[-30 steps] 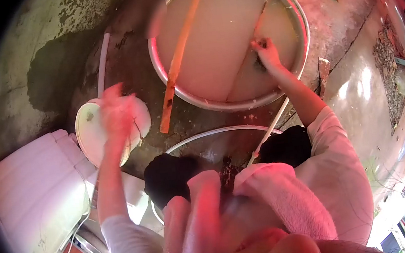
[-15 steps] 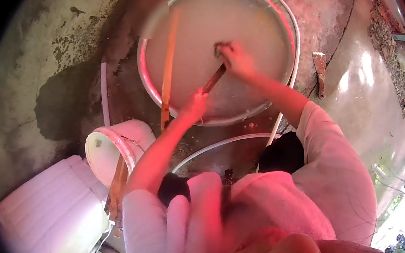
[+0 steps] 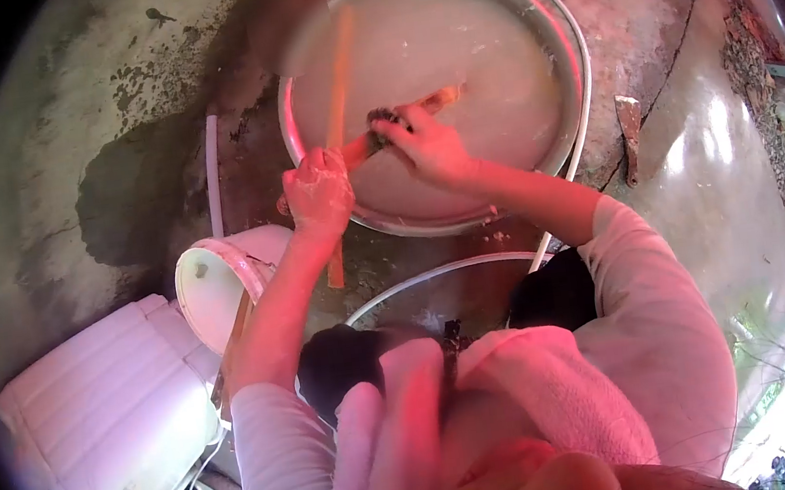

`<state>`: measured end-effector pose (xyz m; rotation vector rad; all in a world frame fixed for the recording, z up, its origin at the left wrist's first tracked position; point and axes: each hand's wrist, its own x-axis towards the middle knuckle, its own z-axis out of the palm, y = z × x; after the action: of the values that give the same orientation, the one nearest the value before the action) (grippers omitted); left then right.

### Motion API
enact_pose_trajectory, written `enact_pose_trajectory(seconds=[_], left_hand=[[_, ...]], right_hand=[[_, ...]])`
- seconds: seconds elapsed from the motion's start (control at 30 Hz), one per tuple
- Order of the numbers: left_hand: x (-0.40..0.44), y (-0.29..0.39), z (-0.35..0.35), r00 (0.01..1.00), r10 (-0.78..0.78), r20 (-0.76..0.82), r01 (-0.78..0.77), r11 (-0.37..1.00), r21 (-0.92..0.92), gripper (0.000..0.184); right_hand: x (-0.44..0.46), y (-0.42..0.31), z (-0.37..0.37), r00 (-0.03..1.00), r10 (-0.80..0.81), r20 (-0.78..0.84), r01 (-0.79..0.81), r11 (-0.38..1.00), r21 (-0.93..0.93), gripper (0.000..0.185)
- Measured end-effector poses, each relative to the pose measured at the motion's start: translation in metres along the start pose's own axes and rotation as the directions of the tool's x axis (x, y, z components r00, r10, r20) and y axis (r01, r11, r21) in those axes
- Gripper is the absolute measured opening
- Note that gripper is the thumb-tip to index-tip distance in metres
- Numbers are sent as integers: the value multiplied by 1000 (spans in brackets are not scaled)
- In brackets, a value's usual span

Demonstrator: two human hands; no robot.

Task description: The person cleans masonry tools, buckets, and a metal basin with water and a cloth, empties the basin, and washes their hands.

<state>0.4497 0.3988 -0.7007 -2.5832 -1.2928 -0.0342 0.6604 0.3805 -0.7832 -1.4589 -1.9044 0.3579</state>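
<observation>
My left hand is closed round the near end of a wooden stick at the left rim of a round metal basin. The basin holds cloudy water. My right hand grips a dark scrubbing pad against the middle of that stick, whose far end points right over the water. A long orange wooden strip lies across the basin's left side, under the held stick, with its lower end outside the rim.
Left of me are a tipped white bucket with a stick in it, a large white container and a white pipe. A scraper lies on the ground to the right. A pale hose curves round the basin.
My left hand has come from over the bucket to the basin and taken hold of the stick. My right hand has moved left along it with the pad, and the stick is lifted from the water.
</observation>
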Motion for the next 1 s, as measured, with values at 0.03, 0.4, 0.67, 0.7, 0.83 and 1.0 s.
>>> enact_pose_trajectory(seconds=[0.03,0.4,0.67,0.7,0.83,1.0], left_hand=[[-3,-5,-1,1000,5,8,-6,999,44,14],[65,-85,-48,901,390,-189,-394,919,21,32],[87,-3,19,714,-480,-510,208,840,-501,50],[62,-1,52,730,-630,-265,442,731,-520,61],[-60,-32,96,345,-304,888,937,158,-310,55],[-68,-29,23,594,205,778,769,-430,-474,19]], right_hand=[[-1,-5,0,994,75,81,-79,996,40,26],[-1,42,-11,911,-5,412,-121,952,280,46],[-35,64,24,793,262,550,-503,791,349,32],[-38,66,21,800,365,477,-531,801,278,32],[-49,86,34,703,681,205,-684,726,-67,36],[-23,18,-1,669,600,439,-743,555,374,36]])
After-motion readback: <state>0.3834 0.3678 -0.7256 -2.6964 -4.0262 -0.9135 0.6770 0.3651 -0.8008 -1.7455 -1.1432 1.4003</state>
